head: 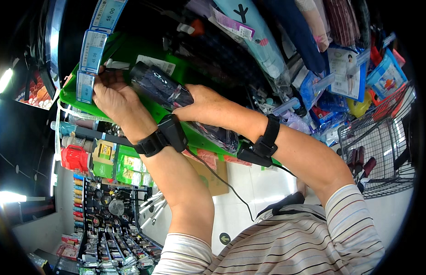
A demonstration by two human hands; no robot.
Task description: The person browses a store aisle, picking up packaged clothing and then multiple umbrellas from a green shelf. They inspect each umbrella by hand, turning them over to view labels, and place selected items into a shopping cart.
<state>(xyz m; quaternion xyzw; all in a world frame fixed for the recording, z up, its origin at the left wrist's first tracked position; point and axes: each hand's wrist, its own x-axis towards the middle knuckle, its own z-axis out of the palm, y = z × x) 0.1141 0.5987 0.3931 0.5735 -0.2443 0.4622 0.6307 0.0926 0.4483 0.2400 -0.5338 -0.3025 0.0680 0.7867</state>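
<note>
My right hand (204, 105) is closed around a dark folded umbrella (158, 84) in clear plastic wrap, above a green plastic tray (75, 92). My left hand (116, 92) is by the tray's left edge, beside blue-edged price tags (85, 86). Its fingertips are partly hidden behind the tags, so I cannot tell whether they grip anything. Just past those fingers lies a white handle (117, 64), with a white barcode label (157, 64) to its right. A second dark plastic-wrapped item (216, 135) rests in the tray below my right forearm.
Wrapped umbrellas, one light blue (257, 41), hang along the top. A wire shopping cart (374, 137) holding several dark-handled items stands at right. Packaged goods, a red jug (75, 158) and a cardboard box (213, 175) are below the tray. Black wristbands with a cable (226, 184) are on both arms.
</note>
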